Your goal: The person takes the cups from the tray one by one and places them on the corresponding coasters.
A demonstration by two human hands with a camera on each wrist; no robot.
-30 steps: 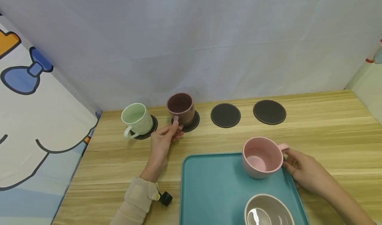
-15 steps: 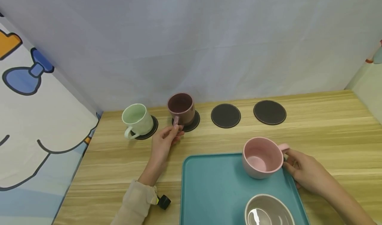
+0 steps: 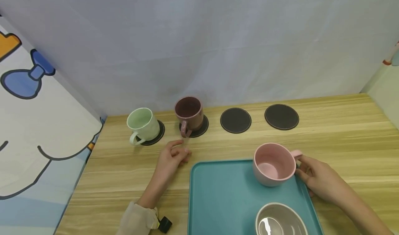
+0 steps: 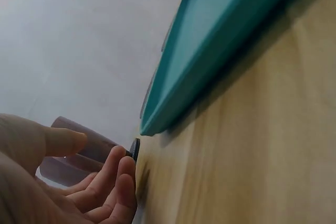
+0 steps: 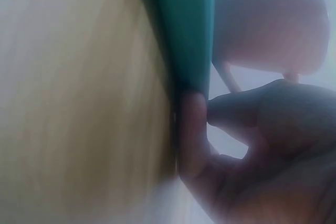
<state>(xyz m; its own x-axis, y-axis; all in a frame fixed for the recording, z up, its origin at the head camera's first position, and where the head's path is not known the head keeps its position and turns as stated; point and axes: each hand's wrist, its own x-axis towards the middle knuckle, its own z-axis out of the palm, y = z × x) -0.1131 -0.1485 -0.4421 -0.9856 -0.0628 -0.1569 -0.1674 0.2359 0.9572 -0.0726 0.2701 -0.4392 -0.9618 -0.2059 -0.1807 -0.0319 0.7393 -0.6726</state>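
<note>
In the head view, my left hand hovers over the wooden table just in front of a mauve mug, fingers loosely bent and holding nothing. That mug stands upright on a black round coaster, its handle pointing toward me. The left wrist view shows the mauve mug beyond my thumb and fingers. My right hand pinches the right rim of a teal tray, thumb and finger on either side of it in the right wrist view. A pink mug stands on the tray, its handle close to that hand.
A pale green mug stands on a coaster at the far left. Two bare black coasters, one beside the mauve mug and another farther right, lie along the back. A beige mug sits at the tray's front right. A pale cloth hangs behind.
My left hand has let go of the mauve mug's handle and drawn back toward me. The mug stays on its coaster. My right hand, the tray and the pink mug have not moved.
</note>
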